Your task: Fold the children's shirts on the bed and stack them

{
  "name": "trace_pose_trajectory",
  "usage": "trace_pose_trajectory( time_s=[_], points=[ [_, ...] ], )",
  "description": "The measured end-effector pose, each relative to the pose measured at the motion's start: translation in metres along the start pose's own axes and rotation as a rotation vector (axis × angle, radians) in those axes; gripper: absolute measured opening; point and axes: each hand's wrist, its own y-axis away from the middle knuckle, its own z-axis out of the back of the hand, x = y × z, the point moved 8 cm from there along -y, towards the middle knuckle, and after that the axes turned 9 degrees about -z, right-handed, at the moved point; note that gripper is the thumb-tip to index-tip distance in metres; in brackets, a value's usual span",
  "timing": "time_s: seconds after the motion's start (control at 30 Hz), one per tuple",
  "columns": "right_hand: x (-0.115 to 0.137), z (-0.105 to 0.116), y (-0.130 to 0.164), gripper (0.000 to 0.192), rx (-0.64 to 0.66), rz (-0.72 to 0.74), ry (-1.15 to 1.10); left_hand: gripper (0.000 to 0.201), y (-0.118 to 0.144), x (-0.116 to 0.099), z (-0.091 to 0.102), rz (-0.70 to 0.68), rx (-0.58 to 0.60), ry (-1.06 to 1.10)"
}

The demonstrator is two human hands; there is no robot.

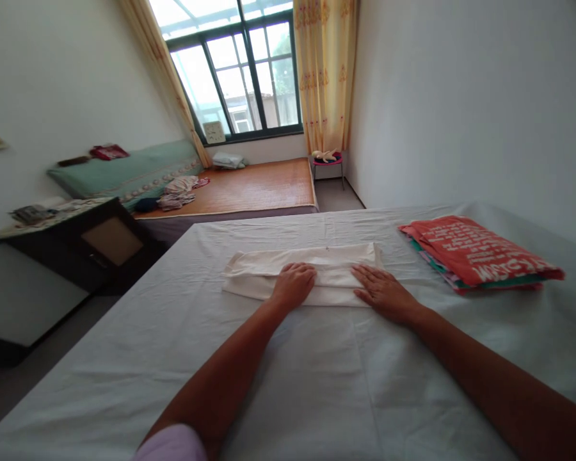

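Observation:
A cream-white garment [254, 271], folded into a long flat strip, lies across the pale bed sheet [211, 333]. My left hand [295, 283] rests on its middle, fingers slightly bent and lying on the cloth. Toward the right end, my right hand [386, 293] presses down flat, with its fingers stretched out and the thumb a little apart. Both palms face the fabric, so their undersides are hidden. What kind of garment it is I cannot tell.
A stack of folded clothes [484, 253], red with white lettering on top, lies at the right. Beyond the bed stand a second bed with a brown mat [259, 186], a dark cabinet [91, 250] and a pink stool [329, 160] by the window.

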Motion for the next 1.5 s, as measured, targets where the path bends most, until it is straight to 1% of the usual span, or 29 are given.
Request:
trace_pose_trajectory(
  time_s=[0.03,0.1,0.17,0.2,0.23,0.27,0.3,0.33,0.4,0.5,0.57,0.6,0.63,0.67,0.73,0.77,0.8,0.83,0.87,0.9,0.97,1.03,1.13,1.23,1.33,1.4,1.5],
  points=[
    [-0.002,-0.001,0.0,0.057,-0.01,0.004,0.006,0.032,0.004,0.021,0.016,0.073,-0.045,-0.047],
    [-0.004,-0.002,0.0,0.057,-0.025,0.012,0.018,0.036,0.022,0.073,0.052,0.266,-0.145,-0.137],
    [-0.004,-0.004,0.0,0.057,-0.035,0.013,0.027,0.041,0.054,0.13,0.084,0.511,-0.225,-0.176],
    [-0.004,-0.005,0.0,0.057,-0.038,0.012,0.03,0.041,0.074,0.158,0.094,0.649,-0.244,-0.157],
    [-0.004,-0.005,0.0,0.057,-0.04,0.012,0.031,0.04,0.094,0.181,0.098,0.773,-0.231,-0.106],
    [-0.004,-0.006,0.0,0.057,-0.041,0.012,0.03,0.036,0.108,0.197,0.1,0.808,-0.21,-0.082],
    [-0.004,-0.006,-0.001,0.057,-0.044,0.011,0.028,0.032,0.119,0.207,0.099,0.83,-0.186,-0.047],
    [-0.004,-0.005,-0.001,0.056,-0.047,0.012,0.025,0.029,0.125,0.213,0.095,0.822,-0.159,-0.013],
    [-0.004,-0.004,-0.001,0.055,-0.053,0.011,0.021,0.027,0.126,0.213,0.084,0.768,-0.127,0.047],
    [-0.005,-0.003,-0.001,0.054,-0.057,0.009,0.027,0.026,0.111,0.201,0.07,0.697,-0.129,0.117],
    [-0.004,-0.002,-0.001,0.054,-0.058,0.011,0.028,0.026,0.098,0.193,0.068,0.661,-0.134,0.153],
    [-0.004,-0.002,-0.001,0.054,-0.06,0.014,0.026,0.027,0.093,0.19,0.071,0.635,-0.158,0.19],
    [-0.004,-0.001,-0.001,0.054,-0.063,0.017,0.024,0.029,0.089,0.188,0.077,0.607,-0.213,0.234],
    [-0.004,-0.001,-0.001,0.054,-0.065,0.02,0.022,0.032,0.087,0.189,0.087,0.583,-0.301,0.278],
    [-0.004,-0.001,-0.001,0.053,-0.069,0.021,0.02,0.037,0.097,0.196,0.112,0.587,-0.546,0.315],
    [-0.004,0.0,-0.001,0.053,-0.068,0.021,0.02,0.039,0.108,0.203,0.124,0.63,-0.665,0.292],
    [-0.004,0.0,-0.001,0.053,-0.067,0.021,0.02,0.041,0.122,0.21,0.134,0.702,-0.756,0.24],
    [-0.004,0.0,-0.001,0.053,-0.065,0.019,0.02,0.044,0.136,0.218,0.14,0.784,-0.801,0.179],
    [-0.004,0.0,-0.001,0.053,-0.062,0.018,0.019,0.046,0.149,0.225,0.143,0.862,-0.802,0.125],
    [-0.004,0.0,-0.001,0.053,-0.059,0.017,0.018,0.047,0.161,0.231,0.143,0.924,-0.771,0.085],
    [-0.004,0.0,-0.002,0.053,-0.056,0.021,0.013,0.044,0.174,0.239,0.134,0.977,-0.651,0.073],
    [-0.004,-0.001,-0.002,0.053,-0.059,0.027,0.005,0.034,0.175,0.242,0.118,0.952,-0.518,0.134],
    [-0.005,0.0,-0.002,0.053,-0.067,0.026,-0.005,0.027,0.157,0.236,0.091,0.889,-0.392,0.227],
    [-0.004,0.001,-0.002,0.052,-0.073,0.027,-0.01,0.03,0.13,0.228,0.075,0.841,-0.381,0.259],
    [-0.004,0.0,-0.002,0.051,-0.075,0.034,0.0,0.036,0.112,0.223,0.069,0.806,-0.389,0.307],
    [-0.004,-0.001,-0.002,0.051,-0.073,0.039,0.009,0.037,0.108,0.222,0.069,0.792,-0.376,0.365],
    [-0.005,-0.002,-0.002,0.052,-0.068,0.042,0.011,0.039,0.115,0.224,0.074,0.799,-0.372,0.44]
  ],
)
